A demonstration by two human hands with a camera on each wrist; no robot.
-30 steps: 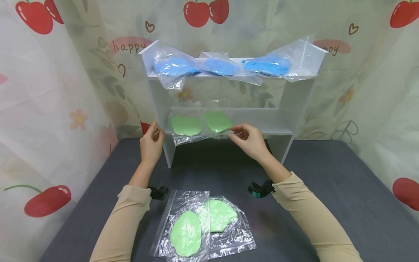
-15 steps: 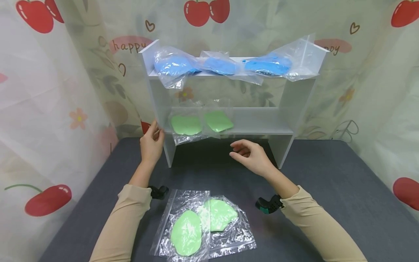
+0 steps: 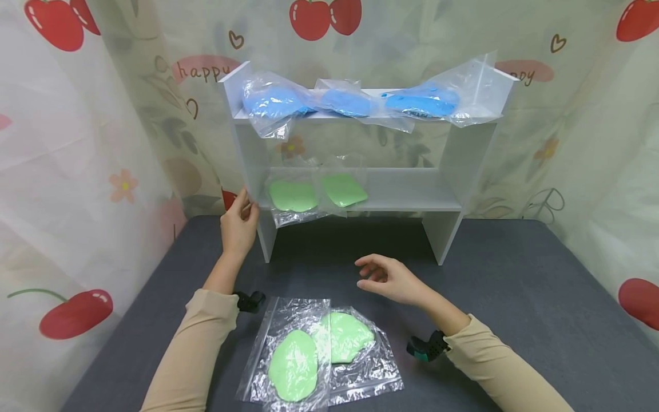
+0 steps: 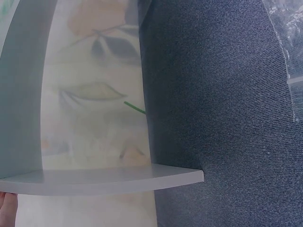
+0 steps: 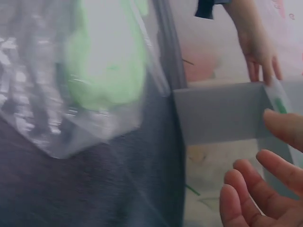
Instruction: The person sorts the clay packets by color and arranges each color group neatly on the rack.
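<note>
My left hand (image 3: 239,226) touches the left side panel of a white two-tier shelf rack (image 3: 412,191), its fingertips (image 4: 6,210) on the outer face. My right hand (image 3: 388,279) hovers over the table below the rack, fingers loosely bent and nothing in them. Two clear zip bags of flat green slime or clay lie side by side on the lower tier: a left bag (image 3: 293,196) and a right bag (image 3: 344,190). On the table two more green-filled bags overlap, a left one (image 3: 293,366) over part of a right one (image 3: 350,337).
Three bags of blue stuff fill the upper tier: a left bag (image 3: 278,103), a middle bag (image 3: 346,103) and a right bag (image 3: 422,103). Dark cloth covers the table (image 3: 515,297). A printed curtain (image 3: 67,200) encloses the back and sides.
My right hand has left the right green bag on the lower tier and come down toward the table bags. The left hand has stayed at the side panel.
</note>
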